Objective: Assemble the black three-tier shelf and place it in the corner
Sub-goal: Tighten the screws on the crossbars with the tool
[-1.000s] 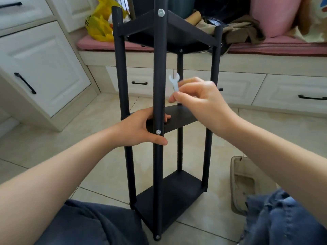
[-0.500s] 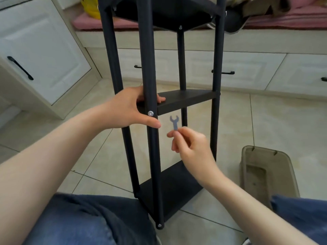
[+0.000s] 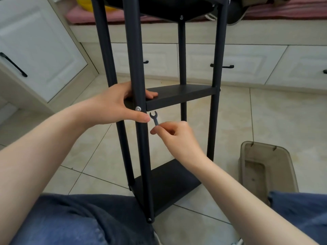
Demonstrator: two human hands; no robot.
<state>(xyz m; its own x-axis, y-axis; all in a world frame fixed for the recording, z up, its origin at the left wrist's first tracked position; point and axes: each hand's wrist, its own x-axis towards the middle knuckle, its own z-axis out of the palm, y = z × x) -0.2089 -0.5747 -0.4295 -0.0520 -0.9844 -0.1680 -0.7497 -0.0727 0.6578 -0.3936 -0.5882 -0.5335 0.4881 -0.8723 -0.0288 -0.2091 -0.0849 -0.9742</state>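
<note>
Down from above the middle tier a second ago, the spanner (image 3: 154,117) now sits just below that tier's front edge, its open head up and almost touching the left thumb tip, a little right of the bolt (image 3: 138,108). The right hand (image 3: 177,137) pinches the spanner's lower end between thumb and curled fingers. The left hand (image 3: 113,106) has kept its place: it is wrapped round the front post (image 3: 141,165) at the middle tier (image 3: 178,96), thumb under the bolt and fingertips on the tier's top. The shelf (image 3: 169,188) stands upright on the tiled floor (image 3: 230,124) between the person's knees, all three tiers on their posts, not yet in any corner. The shift reads as lining the spanner up on this bolt, so tightening seems the step in hand; the head is not yet on it. A brown bin (image 3: 265,165) lies to the right, white drawers (image 3: 230,57) behind.
</note>
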